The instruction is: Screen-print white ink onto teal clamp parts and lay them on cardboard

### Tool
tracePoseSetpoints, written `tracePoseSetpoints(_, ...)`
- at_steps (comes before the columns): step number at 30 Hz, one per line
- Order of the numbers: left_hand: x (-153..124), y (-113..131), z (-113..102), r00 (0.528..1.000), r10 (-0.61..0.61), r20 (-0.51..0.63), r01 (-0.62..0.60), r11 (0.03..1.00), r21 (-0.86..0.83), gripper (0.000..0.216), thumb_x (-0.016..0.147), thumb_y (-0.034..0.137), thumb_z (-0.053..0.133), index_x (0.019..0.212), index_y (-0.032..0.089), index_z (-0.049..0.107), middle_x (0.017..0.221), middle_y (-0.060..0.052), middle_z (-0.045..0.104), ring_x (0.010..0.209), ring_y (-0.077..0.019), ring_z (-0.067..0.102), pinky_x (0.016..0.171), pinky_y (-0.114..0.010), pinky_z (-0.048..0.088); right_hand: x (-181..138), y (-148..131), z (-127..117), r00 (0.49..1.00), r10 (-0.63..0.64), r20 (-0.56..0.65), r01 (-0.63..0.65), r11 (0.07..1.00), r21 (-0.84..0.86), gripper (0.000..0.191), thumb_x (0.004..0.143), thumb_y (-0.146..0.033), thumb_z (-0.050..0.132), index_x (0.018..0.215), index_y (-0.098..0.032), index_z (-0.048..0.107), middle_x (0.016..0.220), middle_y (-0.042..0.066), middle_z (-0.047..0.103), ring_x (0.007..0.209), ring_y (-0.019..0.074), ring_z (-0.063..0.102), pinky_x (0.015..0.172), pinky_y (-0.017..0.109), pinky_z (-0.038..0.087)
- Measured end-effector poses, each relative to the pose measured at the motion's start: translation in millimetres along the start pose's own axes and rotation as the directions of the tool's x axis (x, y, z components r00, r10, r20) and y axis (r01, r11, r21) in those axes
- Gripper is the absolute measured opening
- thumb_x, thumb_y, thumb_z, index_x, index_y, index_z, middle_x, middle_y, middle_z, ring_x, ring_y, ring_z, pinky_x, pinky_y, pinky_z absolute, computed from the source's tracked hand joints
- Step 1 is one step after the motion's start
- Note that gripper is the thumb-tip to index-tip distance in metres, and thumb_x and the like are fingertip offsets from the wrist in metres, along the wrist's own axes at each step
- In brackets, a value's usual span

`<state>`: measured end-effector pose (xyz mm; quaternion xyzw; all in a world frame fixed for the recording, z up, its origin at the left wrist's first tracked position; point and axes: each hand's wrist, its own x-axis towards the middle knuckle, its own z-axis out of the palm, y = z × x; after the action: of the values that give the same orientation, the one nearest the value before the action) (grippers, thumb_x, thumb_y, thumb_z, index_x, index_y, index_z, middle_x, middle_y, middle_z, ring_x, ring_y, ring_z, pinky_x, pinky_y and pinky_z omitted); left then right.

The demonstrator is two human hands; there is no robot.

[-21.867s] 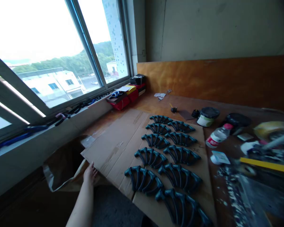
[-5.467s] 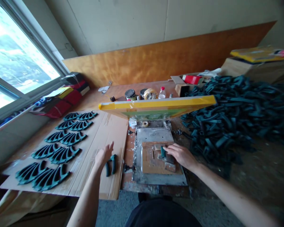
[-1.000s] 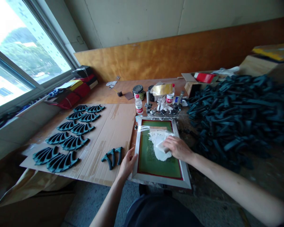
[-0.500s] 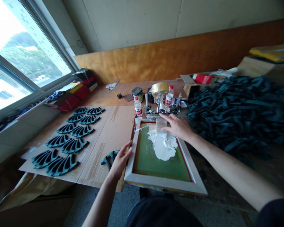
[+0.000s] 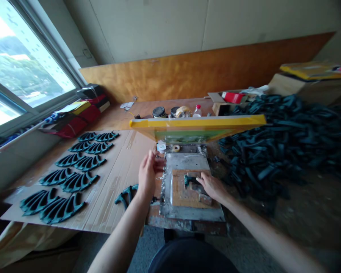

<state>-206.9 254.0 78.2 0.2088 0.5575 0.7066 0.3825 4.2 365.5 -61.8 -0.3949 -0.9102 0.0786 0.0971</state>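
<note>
My right hand (image 5: 213,186) pinches one end of a dark green curved plastic piece (image 5: 191,179), which lies on a wooden block (image 5: 179,191) fixed to a grey metal base plate (image 5: 187,162). Past the plate, the screen-printing frame (image 5: 199,122) is tilted up, its yellow-taped edge towards me. My left hand (image 5: 148,176) hovers at the plate's left side, fingers apart and a little blurred, holding nothing. Just left of its wrist, more dark green pieces (image 5: 126,195) lie on the cardboard sheet (image 5: 108,197), partly hidden by the forearm.
Fanned rows of dark green pieces (image 5: 63,207) cover the cardboard's left part. A large heap of such pieces (image 5: 295,148) fills the right side. Behind the raised frame stand jars (image 5: 159,112) and a bottle with a red cap (image 5: 197,111). A tape roll (image 5: 175,148) sits behind the plate.
The printing frame has swung up from lying flat, uncovering the base plate and wooden block. My right hand has come down from the squeegee to the green piece; my left has let go of the frame.
</note>
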Motion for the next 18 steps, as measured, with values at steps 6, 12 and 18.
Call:
tracePoseSetpoints(6,-80,-117,-22,0.791,-0.601,0.117,0.608,0.793,-0.041,0.051,0.073,0.061,0.065,0.097,0.016,0.063,0.093,-0.01,0.07,0.08,-0.0207,0.069,0.058,-0.026,0.052,-27,-70,-22,0.946,-0.306,-0.109,0.325,0.899,0.295,0.009,0.092,-0.027,0.05,0.093,-0.022,0.057,0.091,0.005,0.064,0.09,0.0204,0.059,0.078,0.031,0.046)
tracePoseSetpoints(12,-59,-122,-153,0.765,-0.414,-0.494,0.487,0.873,0.023,0.026,0.084,0.044,0.054,0.088,0.019,0.055,0.079,-0.003,0.065,0.068,-0.0181,0.07,0.059,-0.026,0.054,-18,79,-27,0.99,0.05,-0.13,-0.04,0.996,0.079,0.039,0.078,0.002,0.037,0.099,-0.016,0.065,0.1,0.01,0.063,0.098,0.0205,0.058,0.089,0.034,0.046)
tracePoseSetpoints(18,-36,-142,-282,0.698,-0.315,-0.643,0.687,0.547,0.478,0.035,0.084,0.051,0.041,0.074,0.02,0.054,0.063,-0.007,0.064,0.067,-0.0283,0.069,0.063,-0.037,0.056,-33,208,-4,0.976,0.185,-0.113,-0.196,0.975,-0.106,0.03,0.07,-0.007,0.05,0.088,-0.022,0.069,0.095,0.007,0.06,0.093,0.0212,0.059,0.082,0.032,0.049)
